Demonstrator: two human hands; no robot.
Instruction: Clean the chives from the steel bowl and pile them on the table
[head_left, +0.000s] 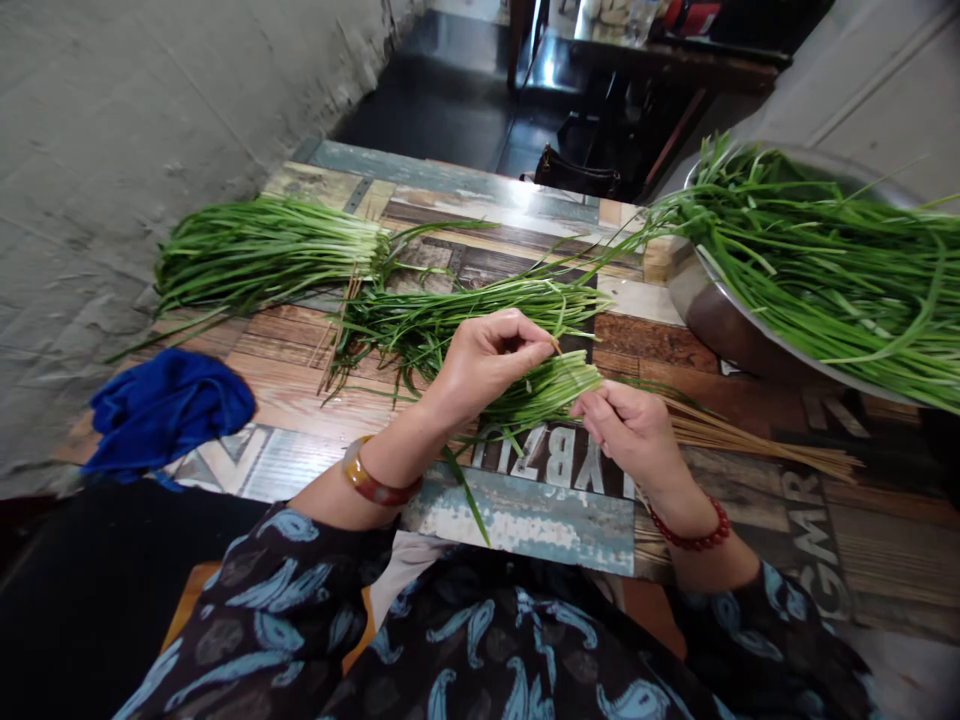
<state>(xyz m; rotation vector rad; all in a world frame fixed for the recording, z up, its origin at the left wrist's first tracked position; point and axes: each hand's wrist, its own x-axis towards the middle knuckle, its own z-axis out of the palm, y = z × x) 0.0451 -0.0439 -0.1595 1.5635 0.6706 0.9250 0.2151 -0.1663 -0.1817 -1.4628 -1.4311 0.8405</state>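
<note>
A small bundle of green chives (pixel 551 385) lies between my hands, its pale cut ends pointing right. My left hand (pixel 495 360) is above the bundle, thumb and index finger pinched at the tip of a thin brownish stick. My right hand (pixel 626 430) is closed at the pale ends, fingertips pressed together; what they pinch is too small to make out. Just behind lies a loose pile of chives (pixel 480 310). A larger, neat bunch (pixel 277 250) rests at the back left. Thin wooden sticks (pixel 757 440) lie to the right of my right hand.
A metal bowl (pixel 739 335) heaped with long chives stands at the right edge of the patchwork-wood table (pixel 517 510). A blue cloth (pixel 172 405) lies at the left. More thin sticks (pixel 330 340) stick out near the loose pile. A grey wall borders the left side.
</note>
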